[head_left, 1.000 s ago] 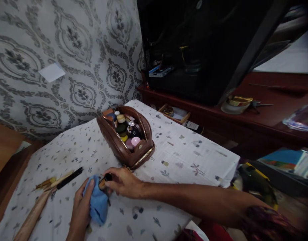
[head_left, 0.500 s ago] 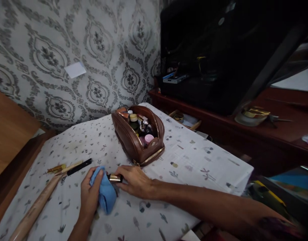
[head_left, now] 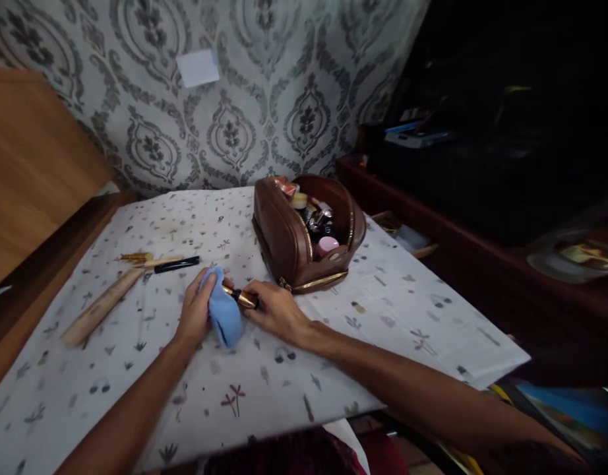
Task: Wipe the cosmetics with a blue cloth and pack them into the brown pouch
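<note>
My left hand (head_left: 193,310) is closed around a folded blue cloth (head_left: 225,318). The cloth is wrapped against one end of a black-and-gold cosmetic tube (head_left: 245,299), hiding that end. By its other end, the tube is pinched in the fingers of my right hand (head_left: 280,311). Just beyond my right hand stands a brown zip makeup bag (head_left: 283,245), unzipped. Inside it are several cosmetics, among them a pink-lidded jar (head_left: 328,246) and a yellow-lidded jar (head_left: 299,200).
Left of my hands, a black pen-like stick (head_left: 177,264), a small yellow item (head_left: 137,256) and a long wooden piece (head_left: 103,307) lie on the patterned tablecloth (head_left: 150,382). A dark red cabinet (head_left: 462,284) borders the right side; a wallpapered wall stands behind.
The view has shifted, so the bag and table sit further right and higher. Both hands keep hold of the cloth and tube, and slightly more gold shows near the cloth.
</note>
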